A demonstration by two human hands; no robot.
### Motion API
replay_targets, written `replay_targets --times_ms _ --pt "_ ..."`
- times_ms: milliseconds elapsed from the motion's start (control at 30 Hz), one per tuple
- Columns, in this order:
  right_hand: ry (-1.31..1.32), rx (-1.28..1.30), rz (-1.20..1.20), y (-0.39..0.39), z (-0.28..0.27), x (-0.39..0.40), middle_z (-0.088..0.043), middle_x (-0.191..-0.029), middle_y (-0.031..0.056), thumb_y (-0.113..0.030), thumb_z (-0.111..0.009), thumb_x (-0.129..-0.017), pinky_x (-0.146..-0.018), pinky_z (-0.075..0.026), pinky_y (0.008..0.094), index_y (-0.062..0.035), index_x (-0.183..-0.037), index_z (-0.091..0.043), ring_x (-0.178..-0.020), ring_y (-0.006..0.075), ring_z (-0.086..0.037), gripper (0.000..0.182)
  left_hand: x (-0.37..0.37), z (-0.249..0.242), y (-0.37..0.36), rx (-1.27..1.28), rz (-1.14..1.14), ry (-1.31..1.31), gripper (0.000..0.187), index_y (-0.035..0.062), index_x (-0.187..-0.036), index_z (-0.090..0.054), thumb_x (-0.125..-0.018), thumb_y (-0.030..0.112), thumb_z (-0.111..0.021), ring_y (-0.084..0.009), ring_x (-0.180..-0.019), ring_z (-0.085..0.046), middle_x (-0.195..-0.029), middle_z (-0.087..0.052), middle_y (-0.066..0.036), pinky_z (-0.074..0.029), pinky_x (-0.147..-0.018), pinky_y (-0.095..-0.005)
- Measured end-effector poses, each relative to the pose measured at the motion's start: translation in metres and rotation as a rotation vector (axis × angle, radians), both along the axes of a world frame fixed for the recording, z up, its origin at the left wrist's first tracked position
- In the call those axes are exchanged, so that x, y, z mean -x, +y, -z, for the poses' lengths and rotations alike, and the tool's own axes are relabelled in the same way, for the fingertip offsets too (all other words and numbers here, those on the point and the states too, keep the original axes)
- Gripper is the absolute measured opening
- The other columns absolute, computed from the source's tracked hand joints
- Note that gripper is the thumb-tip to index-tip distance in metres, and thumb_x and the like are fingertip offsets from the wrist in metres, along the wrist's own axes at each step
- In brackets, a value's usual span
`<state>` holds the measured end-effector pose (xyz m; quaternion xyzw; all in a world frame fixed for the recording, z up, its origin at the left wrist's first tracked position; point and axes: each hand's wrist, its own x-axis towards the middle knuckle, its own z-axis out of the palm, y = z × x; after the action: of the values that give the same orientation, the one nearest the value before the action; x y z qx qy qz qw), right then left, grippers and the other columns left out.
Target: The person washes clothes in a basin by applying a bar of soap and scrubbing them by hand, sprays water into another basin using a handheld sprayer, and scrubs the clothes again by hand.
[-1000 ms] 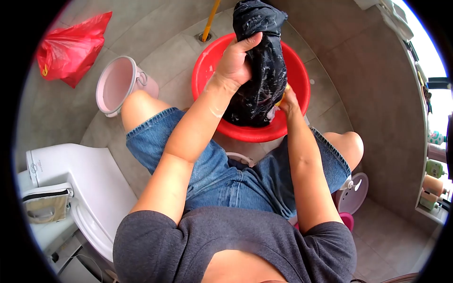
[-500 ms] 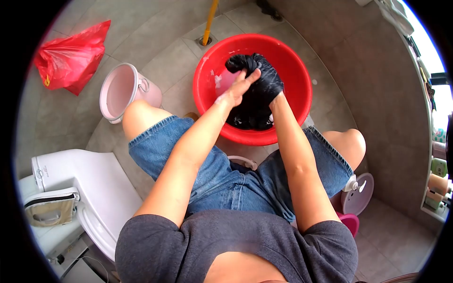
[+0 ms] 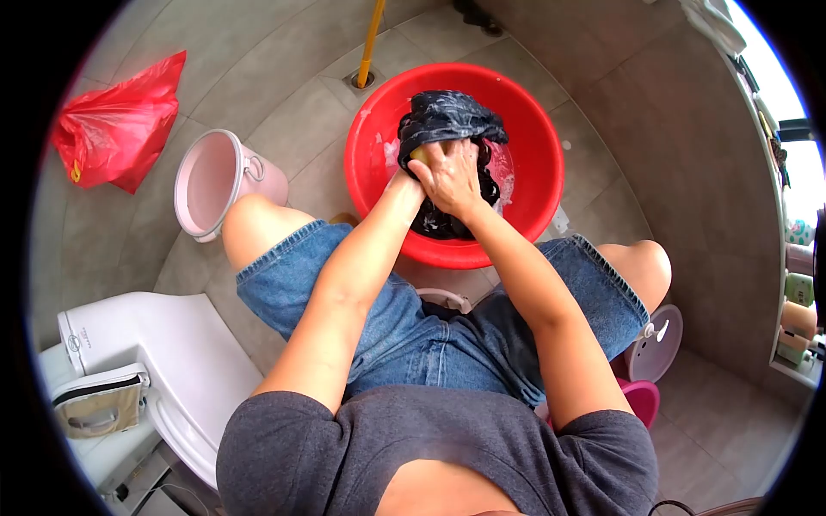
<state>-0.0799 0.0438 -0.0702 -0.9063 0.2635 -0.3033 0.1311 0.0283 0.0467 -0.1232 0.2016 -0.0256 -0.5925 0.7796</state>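
Wet black cloth, a garment by its look, is bunched up inside a red basin, with whitish suds on it. My left hand is mostly hidden; its wrist runs into the cloth, which wraps over the fingers. On top, my right hand lies with its back towards me and its fingers bent against the cloth. A small yellow piece, apparently a bar of soap, peeks out between my right thumb and fingers. More black cloth rests at the basin's bottom near its front wall.
A pale pink bucket stands left of the basin, a red plastic bag farther left. Behind the basin a yellow pole meets a floor drain. A white toilet is at lower left, a pink basin at right.
My right hand, earlier covered by the cloth, is now uncovered and on top. My left hand has gone into the cloth. The upper bundle has shifted left, and the yellow soap has come into view.
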Motion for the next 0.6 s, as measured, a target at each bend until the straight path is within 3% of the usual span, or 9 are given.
replay_targets --times_ms 67,133,267,333,367,467,533,567,600 --pt "0.028 -0.052 0.138 -0.010 -0.002 0.001 -0.050 -0.118 0.0215 -0.041 -0.059 -0.085 -0.091 -0.033 0.0501 -0.0115 -0.114 -0.058 -0.111 0.0383 -0.043 0.042 0.000 0.002 -0.008 0.011 -0.078 -0.028 0.049 0.0018 -0.116 -0.058 -0.094 0.042 -0.041 -0.0256 -0.099 -0.063 -0.109 -0.065 -0.014 -0.049 -0.091 -0.0376" --pt "-0.177 -0.154 0.344 -0.032 0.028 -0.001 -0.050 -0.118 0.0205 -0.039 -0.058 -0.087 -0.095 -0.032 0.0502 -0.0119 -0.123 -0.052 -0.114 0.0371 -0.041 0.046 0.005 -0.008 -0.010 0.054 -0.114 -0.054 0.048 0.0016 -0.116 -0.058 -0.094 0.040 -0.042 -0.0257 -0.099 -0.063 -0.109 -0.065 -0.014 -0.049 -0.091 -0.0376" --pt "-0.615 -1.112 0.483 -0.086 0.088 0.026 -0.055 -0.120 0.0159 -0.042 -0.040 -0.097 -0.096 -0.040 0.0430 -0.0056 -0.128 -0.048 -0.113 0.0304 -0.051 0.048 0.021 -0.049 -0.003 0.107 -0.121 -0.133 0.037 0.0016 -0.113 -0.058 -0.095 0.030 -0.044 -0.0234 -0.096 -0.062 -0.107 -0.064 -0.011 -0.051 -0.088 -0.0359" --pt "-0.664 -1.352 0.518 -0.081 0.117 0.046 -0.061 -0.109 0.0182 -0.045 -0.046 -0.094 -0.089 -0.045 0.0434 -0.0009 -0.117 -0.056 -0.107 0.0243 -0.056 0.050 0.018 -0.042 -0.010 0.164 -0.125 -0.168 0.035 0.0013 -0.116 -0.055 -0.096 0.027 -0.043 -0.0223 -0.099 -0.061 -0.110 -0.062 -0.010 -0.050 -0.090 -0.0345" --pt "-0.642 -1.483 0.658 -0.068 0.109 0.047 -0.065 -0.103 0.0111 -0.058 -0.043 -0.090 -0.082 -0.050 0.0414 -0.0100 -0.119 -0.060 -0.090 0.0247 -0.063 0.059 0.018 -0.053 -0.007 0.196 -0.092 -0.122 0.035 0.0003 -0.120 -0.052 -0.097 0.024 -0.041 -0.0223 -0.104 -0.059 -0.115 -0.061 -0.011 -0.049 -0.093 -0.0344" --pt "-0.950 -2.151 0.211 -0.035 0.106 0.052 -0.064 -0.113 0.0112 -0.064 -0.043 -0.087 -0.083 -0.050 0.0430 -0.0105 -0.122 -0.059 -0.098 0.0260 -0.063 0.066 0.021 -0.075 -0.001 0.147 -0.015 -0.022 0.043 0.0005 -0.126 -0.049 -0.097 0.032 -0.043 -0.0242 -0.110 -0.058 -0.122 -0.059 -0.011 -0.045 -0.099 -0.0379" --pt "-1.272 -2.384 -0.515 -0.043 0.100 0.046 -0.061 -0.121 0.0121 -0.060 -0.039 -0.090 -0.092 -0.047 0.0469 -0.0095 -0.123 -0.058 -0.108 0.0303 -0.059 0.063 0.018 -0.086 0.004 0.049 0.066 0.104 0.048 0.0013 -0.127 -0.050 -0.095 0.038 -0.047 -0.0255 -0.111 -0.057 -0.123 -0.059 -0.011 -0.044 -0.100 -0.0403" --pt "-1.271 -2.269 -0.296 -0.047 0.076 0.040 -0.061 -0.121 0.0122 -0.059 -0.038 -0.091 -0.095 -0.045 0.0476 -0.0092 -0.123 -0.058 -0.109 0.0310 -0.058 0.062 0.016 -0.072 -0.002 -0.007 0.071 0.047 0.057 0.0041 -0.124 -0.054 -0.089 0.048 -0.055 -0.0258 -0.105 -0.060 -0.119 -0.062 -0.008 -0.045 -0.097 -0.0395" --pt "-1.259 -2.144 -0.087 -0.050 0.049 0.035 -0.060 -0.121 0.0124 -0.057 -0.038 -0.092 -0.097 -0.044 0.0484 -0.0089 -0.122 -0.058 -0.111 0.0317 -0.057 0.061 0.013 -0.051 -0.008 -0.083 0.055 0.060 0.051 0.0055 -0.124 -0.054 -0.085 0.036 -0.066 -0.0268 -0.106 -0.059 -0.114 -0.063 -0.010 -0.045 -0.098 -0.0397"
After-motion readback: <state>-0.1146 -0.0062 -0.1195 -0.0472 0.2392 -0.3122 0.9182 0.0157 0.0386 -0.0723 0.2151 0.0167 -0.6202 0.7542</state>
